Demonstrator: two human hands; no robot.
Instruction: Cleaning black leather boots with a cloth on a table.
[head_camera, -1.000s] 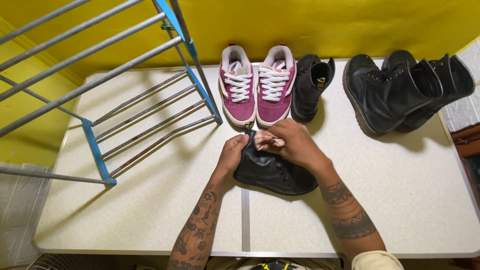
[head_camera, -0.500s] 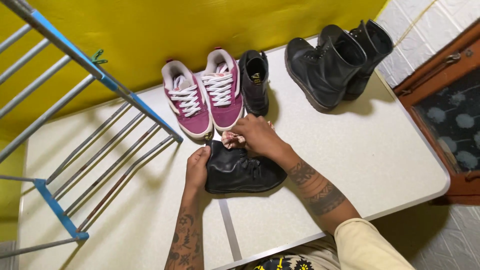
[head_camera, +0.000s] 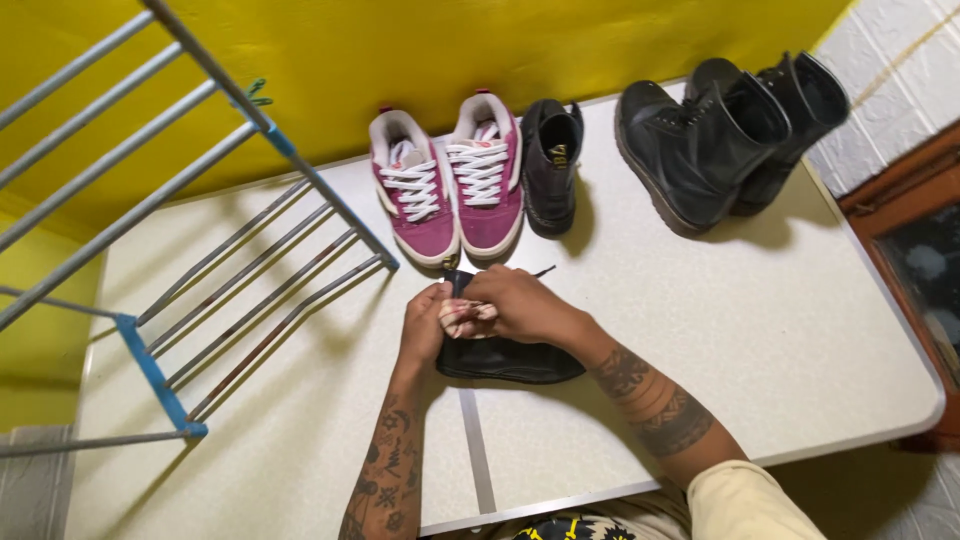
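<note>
Both hands met on the black low shoe (head_camera: 505, 355), which lay on its side on the white table (head_camera: 700, 340), sole edge toward the person.

Grip state:
- Left hand (head_camera: 425, 325) was curled over the shoe's left end, fingers wrapped down its side. It looked like a bracing hold, closed on the shoe.
- Right hand (head_camera: 520, 305) was closed around a small bunched pinkish cloth (head_camera: 462, 317) and pressed it onto the shoe's upper, just right of the left hand's fingers. The two hands were touching or very nearly so; I couldn't tell which.

Key relation: the shoe's long axis ran left to right under the grip, roughly across the person's view. Most of its length stuck out to the right, below the right wrist. The cloth sat at the left end, so the right hand was nearer the uncovered stretch of leather and the left hand only pinned the end. A thin black lace end (head_camera: 543, 271) poked out just beyond the right knuckles.

Farther from the grip:
- Just beyond the hands was a pair of magenta sneakers (head_camera: 450, 195) with white laces, toes toward the grip.
- Beside them on the right was a second black low shoe (head_camera: 553, 165), upright.
- Beyond and well right was a pair of tall black boots (head_camera: 725, 125), near the far right corner.
- To the left stood a metal drying rack (head_camera: 200, 270) with blue joints, its foot on the table, well apart from the hands.
- A yellow wall (head_camera: 400, 45) lay behind all of it.
</note>
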